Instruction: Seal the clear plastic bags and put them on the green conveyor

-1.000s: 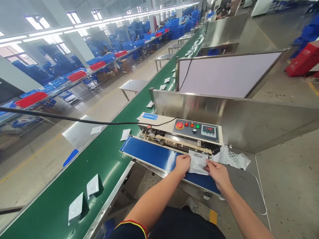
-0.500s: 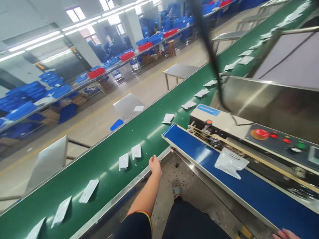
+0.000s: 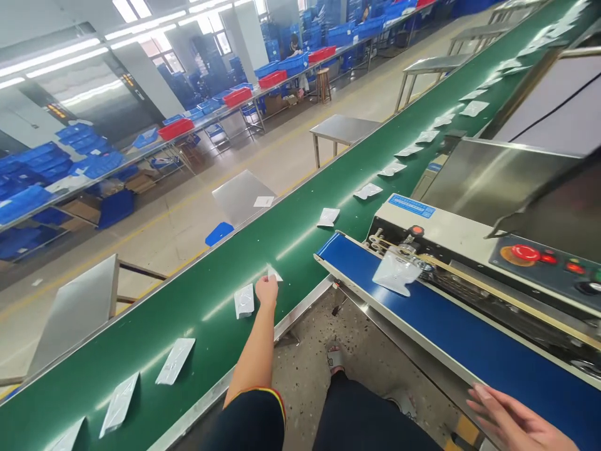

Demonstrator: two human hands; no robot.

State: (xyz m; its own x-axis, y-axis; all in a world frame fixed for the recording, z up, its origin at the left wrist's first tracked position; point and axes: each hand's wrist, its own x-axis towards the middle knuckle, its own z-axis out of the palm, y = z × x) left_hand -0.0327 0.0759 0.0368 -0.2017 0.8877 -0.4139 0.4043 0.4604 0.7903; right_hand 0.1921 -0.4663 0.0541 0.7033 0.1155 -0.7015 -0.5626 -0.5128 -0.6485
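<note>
Several silvery-white packets lie spaced along the green conveyor belt (image 3: 300,219). My left hand (image 3: 267,290) reaches over this belt with its fingers closed on a small white packet (image 3: 274,274). Just left of that hand, another packet (image 3: 244,301) lies flat. On the narrow blue belt (image 3: 422,319) at the right, a larger clear-white bag (image 3: 397,272) rests against the rail of the sealing machine (image 3: 441,228). My right hand (image 3: 509,413) is at the near edge of the blue belt, fingers spread, holding nothing.
Red and green buttons (image 3: 524,252) sit on the machine's panel. Beyond the green belt stand metal tables (image 3: 345,129) and a long bench with blue and red bins (image 3: 237,96). My legs and sandalled feet show between the belts.
My left hand has moved up and left onto the green belt and taken hold of a packet. The bag on the blue belt has moved left. My right hand has come further into view.
</note>
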